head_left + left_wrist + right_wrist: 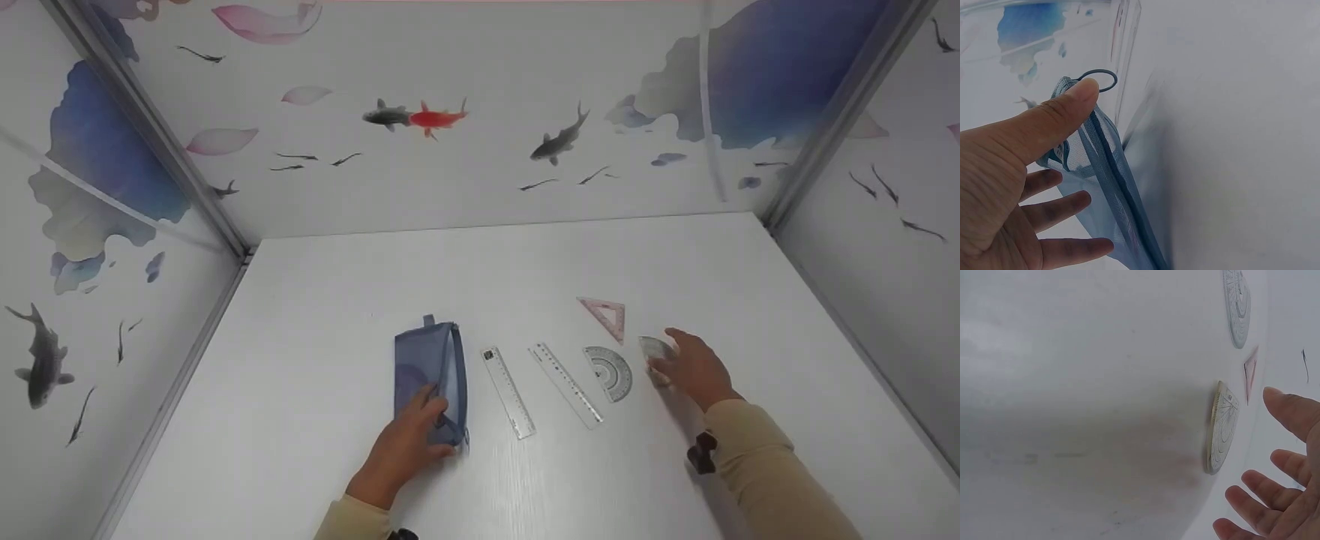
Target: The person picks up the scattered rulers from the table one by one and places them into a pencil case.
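My left hand (405, 446) pinches the near end of a blue mesh zipper pouch (411, 352). In the left wrist view the thumb (1064, 115) lies over the pouch (1109, 169) by its round pull ring (1107, 72); the index finger is hidden and the other fingers are spread. The pouch's zipper side gapes. At the right, my right hand (697, 369) hovers with spread fingers over a clear protractor (654, 347), partly covered in the head view. The right wrist view shows this protractor (1222, 430) lying apart from the fingertips.
Between the hands lie a short clear ruler (510, 394), a longer clear ruler (568, 386), another protractor (613, 375) and a pink set square (611, 315). Printed panels (480, 172) wall the white table (337, 285) at the back and both sides.
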A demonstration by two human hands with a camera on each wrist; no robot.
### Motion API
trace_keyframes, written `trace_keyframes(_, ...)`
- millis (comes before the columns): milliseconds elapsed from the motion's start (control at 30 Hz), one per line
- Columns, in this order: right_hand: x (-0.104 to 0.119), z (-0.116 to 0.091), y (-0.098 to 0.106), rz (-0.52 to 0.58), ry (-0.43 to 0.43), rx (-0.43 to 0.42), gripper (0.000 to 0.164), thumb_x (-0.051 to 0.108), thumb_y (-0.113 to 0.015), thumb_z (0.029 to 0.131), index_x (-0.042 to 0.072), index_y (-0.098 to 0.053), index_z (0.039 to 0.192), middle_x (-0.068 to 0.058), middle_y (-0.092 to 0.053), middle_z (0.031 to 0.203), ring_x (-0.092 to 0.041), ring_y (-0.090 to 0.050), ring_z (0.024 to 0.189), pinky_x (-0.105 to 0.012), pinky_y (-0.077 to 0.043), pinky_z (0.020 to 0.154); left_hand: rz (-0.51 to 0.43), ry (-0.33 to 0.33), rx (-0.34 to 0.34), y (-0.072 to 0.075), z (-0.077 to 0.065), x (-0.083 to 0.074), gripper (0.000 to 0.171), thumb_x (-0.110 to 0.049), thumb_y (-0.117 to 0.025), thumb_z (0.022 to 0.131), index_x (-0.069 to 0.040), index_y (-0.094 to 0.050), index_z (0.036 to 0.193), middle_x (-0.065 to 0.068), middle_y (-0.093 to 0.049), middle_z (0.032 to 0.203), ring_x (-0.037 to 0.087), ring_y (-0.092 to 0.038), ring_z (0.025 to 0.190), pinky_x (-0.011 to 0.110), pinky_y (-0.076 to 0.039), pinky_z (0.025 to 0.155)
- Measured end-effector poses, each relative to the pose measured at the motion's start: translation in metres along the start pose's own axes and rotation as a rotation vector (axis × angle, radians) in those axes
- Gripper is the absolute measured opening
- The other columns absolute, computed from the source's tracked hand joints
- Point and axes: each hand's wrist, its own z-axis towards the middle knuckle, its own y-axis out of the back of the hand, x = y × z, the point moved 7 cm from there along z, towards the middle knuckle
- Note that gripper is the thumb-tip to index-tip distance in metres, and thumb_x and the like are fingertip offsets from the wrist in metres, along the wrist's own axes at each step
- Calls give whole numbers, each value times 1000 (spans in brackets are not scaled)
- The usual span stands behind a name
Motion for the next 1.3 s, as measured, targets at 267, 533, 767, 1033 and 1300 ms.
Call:
trace_keyframes(267,-5,5,-2,2,-17,-3,69,27,-63,94,-8,-31,144,-35,-34,144,-53,-30,133,-62,-27,108,5,-13,-12,1,0,0,56,-23,-86,68,-14,-53,112,24,-42,144,44,-51,122,50,-52,87)
trace_keyframes(533,-11,10,-4,7,-26,2,67,25,-63,93,-10,-33,141,-37,-41,137,-52,-40,126,-61,-35,102,5,-15,-14,1,0,-1,56,-24,-86,68,-14,-52,111,25,-42,143,44,-52,121,50,-52,87)
trace_keyframes(767,-14,13,-6,39,-52,-6,68,25,-64,92,-11,-34,141,-36,-45,132,-51,-44,122,-60,-37,100,2,-7,-4,2,0,0,58,-25,-86,69,-14,-53,115,24,-41,144,43,-51,122,50,-51,88)
trace_keyframes(1033,-18,17,-9,60,-95,-4,70,26,-64,89,-12,-35,140,-36,-48,131,-51,-47,120,-59,-39,100,-10,-4,34,1,1,-2,60,-24,-86,69,-12,-53,119,25,-39,145,44,-52,120,50,-52,86)
trace_keyframes(1300,-25,22,-12,40,-134,-6,72,31,-66,88,-14,-37,136,-38,-46,130,-54,-46,118,-60,-40,98,-11,-1,29,1,1,-1,60,-26,-86,69,-12,-54,119,24,-39,146,44,-51,122,51,-51,88)
